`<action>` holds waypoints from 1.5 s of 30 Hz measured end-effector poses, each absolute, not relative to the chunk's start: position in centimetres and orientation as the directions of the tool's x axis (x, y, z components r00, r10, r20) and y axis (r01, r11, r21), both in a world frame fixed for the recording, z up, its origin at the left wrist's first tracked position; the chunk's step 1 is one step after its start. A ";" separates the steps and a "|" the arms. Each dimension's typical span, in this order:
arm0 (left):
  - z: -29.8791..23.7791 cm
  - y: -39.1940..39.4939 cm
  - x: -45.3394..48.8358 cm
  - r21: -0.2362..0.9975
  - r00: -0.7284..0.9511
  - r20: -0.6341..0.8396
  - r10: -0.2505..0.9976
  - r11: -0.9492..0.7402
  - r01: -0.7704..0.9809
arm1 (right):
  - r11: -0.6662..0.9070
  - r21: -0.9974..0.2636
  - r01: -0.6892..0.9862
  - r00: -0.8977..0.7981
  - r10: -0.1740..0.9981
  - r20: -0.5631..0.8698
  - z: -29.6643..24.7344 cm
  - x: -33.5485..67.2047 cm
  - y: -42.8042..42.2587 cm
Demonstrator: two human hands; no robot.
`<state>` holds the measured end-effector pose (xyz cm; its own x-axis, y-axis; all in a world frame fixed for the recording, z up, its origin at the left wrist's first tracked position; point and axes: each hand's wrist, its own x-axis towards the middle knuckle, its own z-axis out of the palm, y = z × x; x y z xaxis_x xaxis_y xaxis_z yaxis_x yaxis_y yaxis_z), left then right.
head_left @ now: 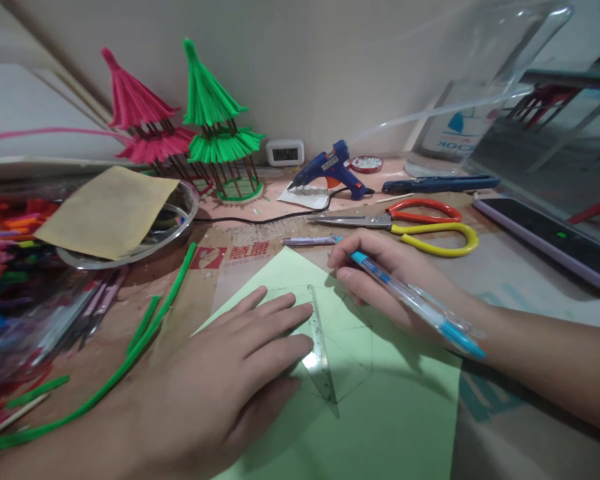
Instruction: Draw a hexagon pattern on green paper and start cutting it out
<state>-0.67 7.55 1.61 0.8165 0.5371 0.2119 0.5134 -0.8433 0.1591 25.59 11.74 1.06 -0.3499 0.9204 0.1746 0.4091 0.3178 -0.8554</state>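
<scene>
My left hand [245,360] lies flat with fingers spread on a sheet of light green paper [400,407]. Its fingertips press on a clear plastic ruler [320,340], which tapers to a point at its near end; part of it is hidden under the fingers. Thin pencil-like lines forming a many-sided figure show on the paper around the ruler. My right hand [380,273] is closed around a clear and blue pen [405,293], held slanted over the right part of the paper. The pen's tip is hidden behind the fingers.
Beyond the paper lie scissors [430,230], a blue glue gun [330,170], a utility knife [440,184] and another pen [307,241]. Pink [145,113] and green [215,100] pagoda models stand behind. Left are a metal bowl [185,207] and green pipe cleaners [150,333]; right, a phone [550,240].
</scene>
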 end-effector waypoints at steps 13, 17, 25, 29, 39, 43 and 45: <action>1.7 7.6 -0.3 0.153 0.824 0.208 0.527 -0.850 0.505 | 0.355 -0.837 0.416 -0.364 0.909 0.205 1.4 25.4 11.8; 1.8 7.6 -0.4 0.156 0.825 0.215 0.523 -0.852 0.499 | 0.356 -0.839 0.411 -0.373 0.906 0.201 1.5 25.4 11.8; 1.7 7.6 -0.4 0.169 0.824 0.205 0.529 -0.848 0.502 | 0.352 -0.832 0.428 -0.365 0.910 0.198 1.4 25.3 11.8; 1.8 7.6 -0.5 0.180 0.821 0.196 0.537 -0.842 0.508 | 0.349 -0.834 0.427 -0.369 0.909 0.192 1.5 25.3 11.8; 2.0 7.8 -0.2 0.164 0.832 0.183 0.524 -0.851 0.500 | 0.362 -0.821 0.441 -0.365 0.908 0.204 1.4 25.3 11.7; 1.8 7.6 -0.4 0.152 0.834 0.180 0.522 -0.852 0.500 | 0.341 -0.831 0.439 -0.369 0.912 0.179 1.6 25.2 11.8; 1.8 7.5 -0.5 0.149 0.837 0.174 0.519 -0.854 0.499 | 0.349 -0.831 0.434 -0.370 0.909 0.189 1.7 25.2 11.8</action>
<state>-0.49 7.55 1.81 0.8369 0.5191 0.1737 0.4987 -0.8538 0.1491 25.16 11.84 1.68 -0.3703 0.9094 0.1892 0.4337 0.3494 -0.8306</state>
